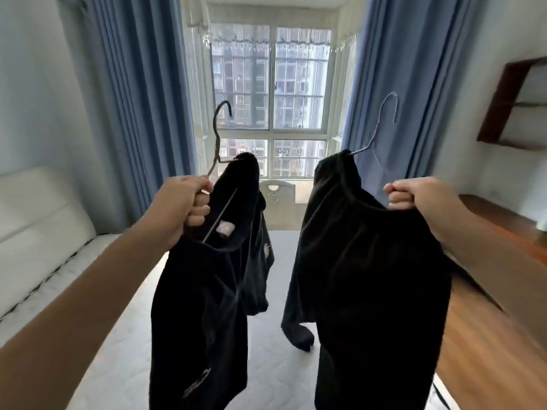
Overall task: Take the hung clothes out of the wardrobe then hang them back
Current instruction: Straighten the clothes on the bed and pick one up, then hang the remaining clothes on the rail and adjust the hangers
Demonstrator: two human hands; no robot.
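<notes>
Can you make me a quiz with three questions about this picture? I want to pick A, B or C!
1. What lies under the dark clothes? A mattress; B bathtub; C grass.
2. What colour are the curtains? A red; B blue; C yellow.
3. What is the right hand doing? A resting open; B holding a cup; C gripping a hanger.
Answers: 1 A, quilted white mattress shows between the garments. 2 B, blue folds frame the window. 3 C, fingers curl round the wire.
</notes>
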